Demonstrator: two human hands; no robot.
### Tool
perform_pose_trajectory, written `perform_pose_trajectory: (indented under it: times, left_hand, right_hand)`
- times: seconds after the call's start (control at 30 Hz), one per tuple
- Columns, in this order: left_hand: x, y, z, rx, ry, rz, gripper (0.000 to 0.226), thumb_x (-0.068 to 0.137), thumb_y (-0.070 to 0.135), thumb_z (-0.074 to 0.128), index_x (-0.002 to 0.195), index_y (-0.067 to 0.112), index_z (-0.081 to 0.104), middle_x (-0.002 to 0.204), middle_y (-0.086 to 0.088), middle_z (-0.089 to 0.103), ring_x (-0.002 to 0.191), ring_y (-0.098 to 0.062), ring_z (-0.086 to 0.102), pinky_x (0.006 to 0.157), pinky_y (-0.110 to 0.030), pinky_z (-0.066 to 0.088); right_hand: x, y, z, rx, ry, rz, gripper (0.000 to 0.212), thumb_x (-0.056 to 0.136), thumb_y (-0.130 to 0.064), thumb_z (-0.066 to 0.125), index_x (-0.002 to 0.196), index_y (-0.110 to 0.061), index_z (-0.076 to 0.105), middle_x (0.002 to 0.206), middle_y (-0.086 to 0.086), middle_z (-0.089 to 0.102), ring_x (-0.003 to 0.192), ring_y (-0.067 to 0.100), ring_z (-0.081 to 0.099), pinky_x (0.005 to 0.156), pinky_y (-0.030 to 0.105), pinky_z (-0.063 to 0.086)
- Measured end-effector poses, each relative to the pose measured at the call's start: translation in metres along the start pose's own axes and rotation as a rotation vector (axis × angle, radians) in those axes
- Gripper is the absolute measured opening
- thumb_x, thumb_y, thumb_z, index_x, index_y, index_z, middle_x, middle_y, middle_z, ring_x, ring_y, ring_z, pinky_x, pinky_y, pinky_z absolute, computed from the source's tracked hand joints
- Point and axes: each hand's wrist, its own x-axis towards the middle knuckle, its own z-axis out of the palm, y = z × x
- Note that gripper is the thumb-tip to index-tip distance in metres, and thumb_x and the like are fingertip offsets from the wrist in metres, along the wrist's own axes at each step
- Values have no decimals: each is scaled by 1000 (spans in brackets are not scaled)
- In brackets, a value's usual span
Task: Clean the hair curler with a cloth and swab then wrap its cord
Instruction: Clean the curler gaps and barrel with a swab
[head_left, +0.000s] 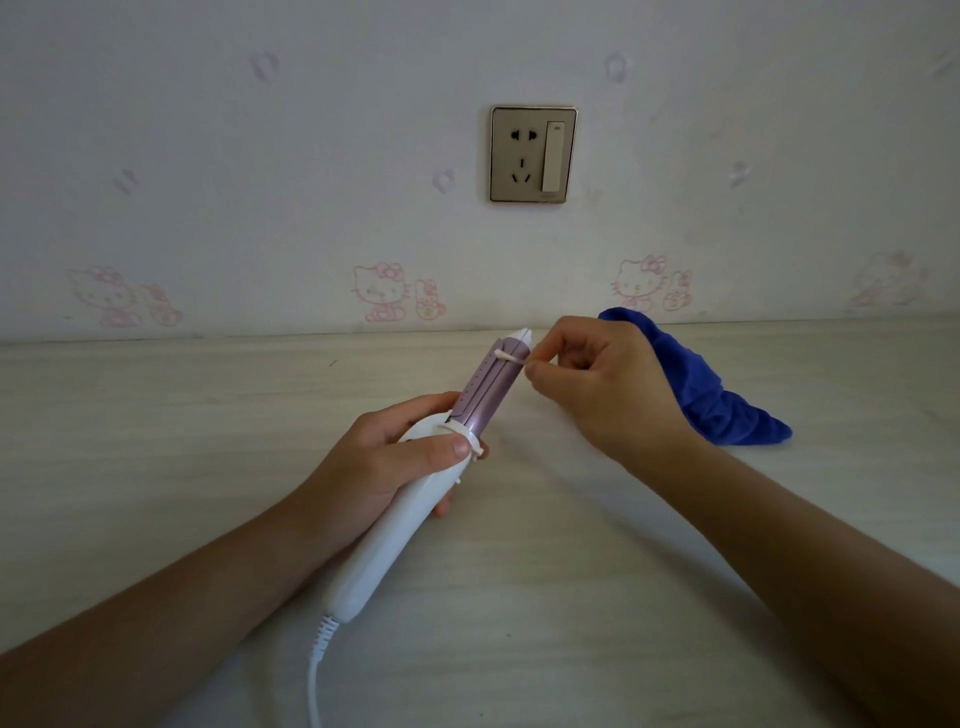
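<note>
You are swabbing the curler's barrel near its tip, at the centre of the frame.

Your left hand (384, 457) is gripping the white handle of the hair curler (415, 483), fingers curled round it and thumb lying across the collar, with the lilac barrel pointing up and to the right. Your right hand (608, 384) is pinching a cotton swab (511, 356) between thumb and fingertips (its bud is touching the barrel just under the white tip). The white cord (314, 670) is trailing off the bottom edge. The blue cloth (717, 395) is lying crumpled on the pale table (156, 441), right of centre, behind your right hand.
</note>
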Motion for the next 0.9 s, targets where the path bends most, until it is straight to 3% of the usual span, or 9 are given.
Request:
perform_pose_trajectory:
  times: [0.07, 0.23, 0.43, 0.53, 0.63, 0.73, 0.8, 0.9]
  left_hand:
    - [0, 0, 3, 4, 1, -12, 37, 79, 26, 73, 116, 24, 76, 103, -23, 71, 65, -20, 63, 57, -29, 53]
    - [4, 2, 6, -61, 26, -34, 38, 74, 23, 77, 112, 27, 77, 84, -12, 69, 61, -19, 63, 54, -28, 52]
    - [3, 0, -2, 79, 3, -40, 54, 59, 40, 81, 107, 17, 74, 80, 0, 71, 65, -12, 66, 59, -23, 52]
    - [4, -1, -3, 144, -59, -82, 48, 59, 43, 77, 101, 21, 75, 77, 3, 74, 67, -11, 68, 58, -21, 52]
    - [7, -3, -2, 112, -83, -126, 41, 68, 37, 77, 108, 27, 72, 93, -2, 78, 72, -23, 74, 61, -32, 57]
    - [8, -3, -4, 62, -100, -116, 36, 84, 23, 72, 119, 20, 62, 116, -7, 76, 71, -30, 74, 60, -35, 59]
    - [6, -3, -6, 70, -113, -103, 35, 87, 23, 70, 121, 25, 60, 112, -10, 77, 65, -25, 71, 56, -33, 57]
    - [5, -4, -8, 80, -130, -77, 36, 86, 28, 72, 121, 35, 62, 103, -13, 79, 61, -21, 66, 53, -32, 55]
  right_hand:
    - [-3, 1, 0, 23, -6, -12, 18, 91, -6, 71, 76, -16, 72, 49, -1, 50, 41, 6, 36, 41, 22, 35]
    - [-20, -10, 15, 64, -257, -120, 16, 86, -4, 75, 75, -16, 75, 48, -8, 47, 45, 7, 38, 48, 31, 38]
    - [-6, -8, 7, 44, -52, -32, 17, 90, -3, 72, 74, -10, 71, 50, 3, 50, 43, 11, 36, 47, 33, 38]
    - [-12, -8, 9, 66, -157, -56, 18, 88, 1, 72, 73, -9, 71, 49, -5, 50, 45, 8, 38, 48, 31, 39]
    - [-16, -10, 13, 44, -228, -94, 17, 87, 2, 72, 74, -10, 72, 48, -13, 47, 44, 4, 37, 46, 22, 35]
    - [-8, -8, 6, 1, -109, -56, 16, 89, -4, 74, 75, -11, 71, 50, 0, 48, 43, 7, 35, 45, 27, 35]
    - [-5, -7, 3, 12, -56, -35, 17, 90, -5, 74, 75, -12, 71, 52, 8, 49, 44, 10, 35, 44, 27, 36]
    - [-11, -11, 10, 17, -126, -78, 17, 89, -4, 73, 75, -12, 71, 49, -1, 48, 42, 7, 36, 44, 25, 37]
